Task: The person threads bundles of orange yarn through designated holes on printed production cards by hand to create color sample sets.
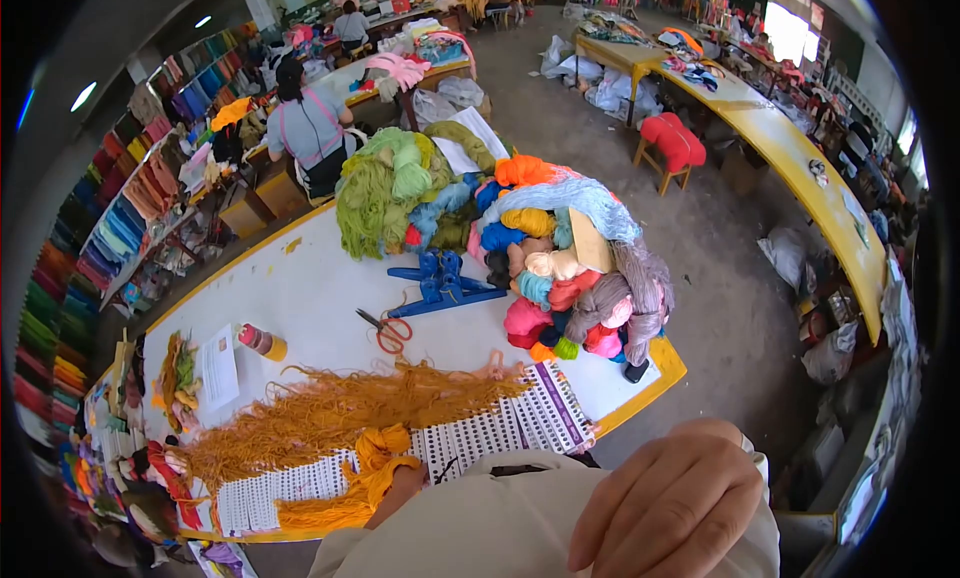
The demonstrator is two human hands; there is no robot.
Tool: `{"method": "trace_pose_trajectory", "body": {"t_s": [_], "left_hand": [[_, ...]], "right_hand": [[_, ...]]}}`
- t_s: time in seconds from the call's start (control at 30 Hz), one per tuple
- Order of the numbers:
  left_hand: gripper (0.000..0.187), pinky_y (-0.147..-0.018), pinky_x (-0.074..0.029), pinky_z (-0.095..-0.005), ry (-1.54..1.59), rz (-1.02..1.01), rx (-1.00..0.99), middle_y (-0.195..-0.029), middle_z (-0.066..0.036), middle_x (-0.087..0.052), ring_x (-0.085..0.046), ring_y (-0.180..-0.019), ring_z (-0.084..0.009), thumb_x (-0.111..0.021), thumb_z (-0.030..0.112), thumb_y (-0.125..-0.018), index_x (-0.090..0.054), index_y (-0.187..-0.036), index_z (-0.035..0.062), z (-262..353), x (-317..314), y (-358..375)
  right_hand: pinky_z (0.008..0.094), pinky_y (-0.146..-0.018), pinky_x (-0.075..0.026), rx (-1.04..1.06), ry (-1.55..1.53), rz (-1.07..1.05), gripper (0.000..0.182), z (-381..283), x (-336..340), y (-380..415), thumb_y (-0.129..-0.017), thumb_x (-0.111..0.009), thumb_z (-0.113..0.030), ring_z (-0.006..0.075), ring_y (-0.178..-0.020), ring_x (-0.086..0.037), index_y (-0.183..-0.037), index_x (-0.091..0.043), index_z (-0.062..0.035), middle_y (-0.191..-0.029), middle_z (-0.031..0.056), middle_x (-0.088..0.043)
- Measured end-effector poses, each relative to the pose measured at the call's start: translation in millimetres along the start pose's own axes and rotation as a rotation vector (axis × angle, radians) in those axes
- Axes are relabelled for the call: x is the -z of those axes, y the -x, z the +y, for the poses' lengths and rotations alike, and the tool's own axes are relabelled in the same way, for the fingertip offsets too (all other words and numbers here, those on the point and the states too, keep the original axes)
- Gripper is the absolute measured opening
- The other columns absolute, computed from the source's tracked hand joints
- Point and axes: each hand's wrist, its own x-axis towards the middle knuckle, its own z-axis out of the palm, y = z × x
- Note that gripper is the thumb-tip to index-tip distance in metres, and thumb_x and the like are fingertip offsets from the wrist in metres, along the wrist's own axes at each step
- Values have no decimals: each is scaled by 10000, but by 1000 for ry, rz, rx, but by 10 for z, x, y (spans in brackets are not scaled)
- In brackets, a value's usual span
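Close to the camera at the lower right is my right hand (pixel 670 503), its fingers bent and pressed together; whatever it may hold is hidden. My left hand (pixel 405 483) is at the table's front edge, mostly hidden by my pale clothing, beside a bright orange-yellow yarn bundle (pixel 375 458); its fingers do not show clearly. Beyond it, loose brown-orange yarn (pixel 350 408) spreads over white printed sheets (pixel 530 418) with rows of dark marks. Red-handled scissors (pixel 390 333) lie behind the yarn, near a blue metal tool (pixel 440 283).
Colourful skeins (pixel 570 258) and green yarn (pixel 390 188) are heaped at the table's back right. A thread cone (pixel 262 342) and a paper (pixel 219 367) lie left. Behind are a seated person (pixel 305 118), a red-covered stool (pixel 672 143) and a long yellow-edged table (pixel 780 128).
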Motion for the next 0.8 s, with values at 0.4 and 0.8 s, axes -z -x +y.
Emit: {"method": "trace_pose_trajectory", "body": {"t_s": [0.4, 0.8], "left_hand": [[291, -489, -458, -297, -118, 68, 646, -650, -72, -627, -576, -487, -171, -627, 265, -895, -615, -784, -4, 288, -19, 9], [273, -515, -488, -281, 149, -20, 82, -718, -95, -640, -604, -538, -174, -617, 230, -902, -603, -845, -37, 180, 11, 2]], "right_hand": [[296, -629, -554, -92, -1, 17, 195, -92, 20, 74, -839, -724, -164, 181, -706, -707, -943, -701, -1, -860, 133, -727], [313, -664, -558, -14, 76, 156, 233, -18, 38, 201, -841, -716, -148, 174, -681, -688, -994, -677, 23, -835, 145, -716]]}}
